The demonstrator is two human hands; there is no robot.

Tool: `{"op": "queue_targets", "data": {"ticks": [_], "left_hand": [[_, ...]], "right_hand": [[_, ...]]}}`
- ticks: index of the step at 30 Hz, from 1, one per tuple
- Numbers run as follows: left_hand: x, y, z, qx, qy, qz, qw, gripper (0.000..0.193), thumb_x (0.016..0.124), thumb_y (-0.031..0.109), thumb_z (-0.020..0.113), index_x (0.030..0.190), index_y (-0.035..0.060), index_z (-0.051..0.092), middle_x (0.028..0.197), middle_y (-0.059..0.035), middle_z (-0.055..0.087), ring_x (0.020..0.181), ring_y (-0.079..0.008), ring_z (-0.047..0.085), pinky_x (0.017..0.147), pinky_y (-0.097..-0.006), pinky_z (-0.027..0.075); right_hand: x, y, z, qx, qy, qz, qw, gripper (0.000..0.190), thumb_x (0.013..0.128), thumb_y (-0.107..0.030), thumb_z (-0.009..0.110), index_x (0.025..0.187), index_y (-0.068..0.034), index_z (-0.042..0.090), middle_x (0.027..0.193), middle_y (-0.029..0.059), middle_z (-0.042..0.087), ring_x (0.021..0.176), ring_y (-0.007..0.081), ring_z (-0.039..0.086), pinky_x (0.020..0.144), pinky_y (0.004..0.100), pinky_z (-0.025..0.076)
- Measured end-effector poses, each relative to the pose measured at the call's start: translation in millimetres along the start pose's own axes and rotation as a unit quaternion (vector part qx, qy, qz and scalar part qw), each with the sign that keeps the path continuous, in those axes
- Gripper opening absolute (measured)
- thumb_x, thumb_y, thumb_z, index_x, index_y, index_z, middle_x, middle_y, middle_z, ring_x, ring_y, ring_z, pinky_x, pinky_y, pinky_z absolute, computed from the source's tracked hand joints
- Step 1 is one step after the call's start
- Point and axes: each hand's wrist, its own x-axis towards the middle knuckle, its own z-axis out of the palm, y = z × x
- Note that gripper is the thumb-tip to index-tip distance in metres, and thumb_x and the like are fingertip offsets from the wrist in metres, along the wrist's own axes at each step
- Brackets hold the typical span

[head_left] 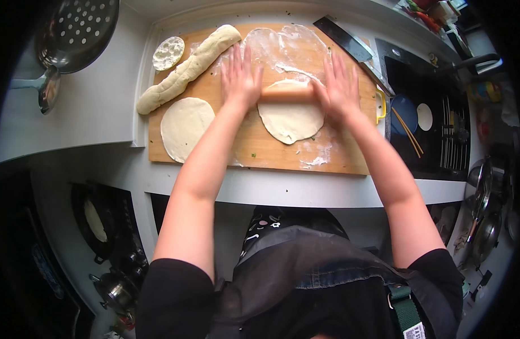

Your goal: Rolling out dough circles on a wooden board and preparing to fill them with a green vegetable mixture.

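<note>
A wooden rolling pin (287, 93) lies across the upper part of a flattened dough round (290, 118) on a floured wooden board (260, 159). My left hand (241, 76) rests on the pin's left end, its fingers extended forward, not wrapped around it. My right hand (340, 87) presses the right end in the same flat way, blurred by motion. Left of the pin, a second dough round (186, 127) lies partly behind my left forearm. A long dough log (190, 70) slants across the board's upper left corner, beside a cut dough piece (168, 53) with a pitted, floury face.
A cleaver (347, 40) lies across the board's upper right corner. Beyond the right edge are a yellow handle (380, 106), a blue plate (404, 114), chopsticks (408, 131) and a black hob (429, 165). A perforated black skimmer (80, 34) and a metal ladle (49, 90) are at the upper left.
</note>
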Motion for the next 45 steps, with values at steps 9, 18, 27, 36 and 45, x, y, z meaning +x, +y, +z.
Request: {"op": "queue_targets", "data": {"ticks": [9,18,27,36,45], "left_hand": [[17,8,-1,-0.024,0.004,0.020,0.999,0.064,0.098,0.042,0.031,0.151,0.0108,0.013,0.157,-0.0120,0.011,0.144,-0.0261,0.013,0.116,-0.0460,0.003],[-65,17,-13,0.013,-0.129,0.142,0.981,0.066,0.097,0.042,0.036,0.150,0.0096,0.015,0.156,-0.0141,0.012,0.144,-0.0266,0.013,0.115,-0.0472,0.010],[-40,21,-8,-0.045,-0.062,0.085,0.993,0.064,0.097,0.039,0.038,0.149,0.0079,0.017,0.155,-0.0152,0.017,0.143,-0.0294,0.015,0.115,-0.0465,0.010],[-146,13,-53,-0.069,-0.114,0.033,0.990,0.059,0.099,0.037,0.036,0.149,0.0097,0.022,0.154,-0.0134,0.021,0.142,-0.0300,0.019,0.114,-0.0498,0.010],[-12,-28,-8,0.008,0.112,-0.068,0.991,0.059,0.098,0.039,0.034,0.148,0.0087,0.024,0.153,-0.0145,0.022,0.143,-0.0271,0.019,0.115,-0.0477,0.011]], "right_hand": [[-17,3,-16,0.041,0.034,0.036,0.998,0.085,0.088,-0.055,0.049,0.145,0.002,0.023,0.153,0.0186,0.020,0.143,0.0301,0.015,0.115,0.0444,0.011],[-138,-24,-59,0.132,-0.058,0.022,0.989,0.091,0.086,-0.056,0.053,0.143,0.008,0.021,0.151,0.0264,0.018,0.144,0.0358,0.010,0.114,0.0473,0.009],[-98,-9,-35,0.092,-0.021,0.082,0.992,0.086,0.087,-0.053,0.053,0.143,0.006,0.026,0.154,0.0210,0.016,0.144,0.0322,0.009,0.114,0.0496,0.004],[-120,-30,-91,0.100,0.026,-0.082,0.991,0.035,0.080,-0.016,0.064,0.115,-0.012,0.057,0.095,0.0024,0.056,0.090,0.0210,0.054,0.085,0.0380,0.035],[17,-26,-7,0.031,0.066,-0.065,0.995,0.057,0.094,-0.049,0.040,0.142,-0.017,0.038,0.149,0.0133,0.030,0.140,0.0290,0.021,0.111,0.0498,0.014]]}}
